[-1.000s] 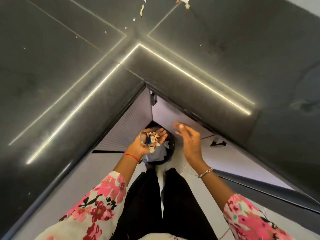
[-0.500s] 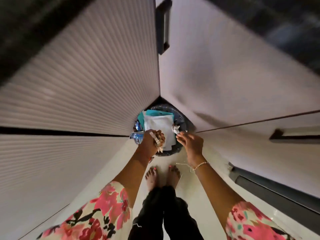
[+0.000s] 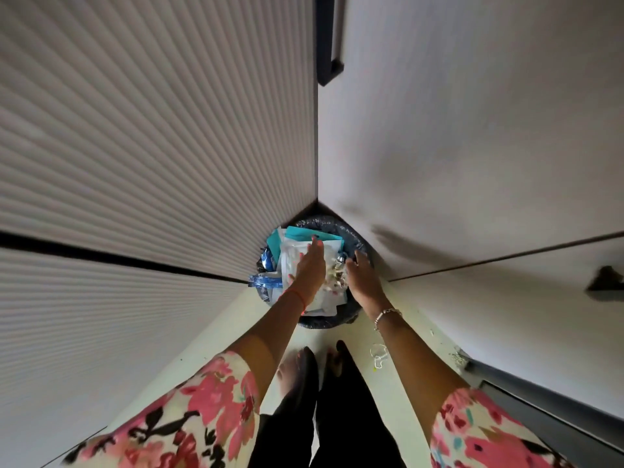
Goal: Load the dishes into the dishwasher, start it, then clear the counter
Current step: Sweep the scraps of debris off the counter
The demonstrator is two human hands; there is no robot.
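I look straight down at a round bin lined with a dark bag [image 3: 355, 238], standing in the corner where two cabinet fronts meet. It is full of white paper [image 3: 293, 253] and a teal packet [image 3: 304, 233]. My left hand [image 3: 310, 268] is over the bin, palm turned down, fingers stretched out. Pale food scraps [image 3: 336, 276] lie or fall between my two hands, above the rubbish. My right hand [image 3: 364, 278] is at the bin's right rim, fingers pointing down into it and holding nothing that I can see.
A ribbed cabinet front [image 3: 152, 146] is on the left and a smooth one [image 3: 472, 146] on the right, with dark handles [image 3: 329, 38] [image 3: 606, 282]. A blue wrapper [image 3: 265, 282] hangs over the bin's left edge. A thin scrap [image 3: 378, 354] lies on the pale floor by my feet [image 3: 297, 369].
My view dropped from the dark counter to the bin. My left hand, which held the scraps cupped palm up, has turned over above the bin. My right hand moved down to the rim.
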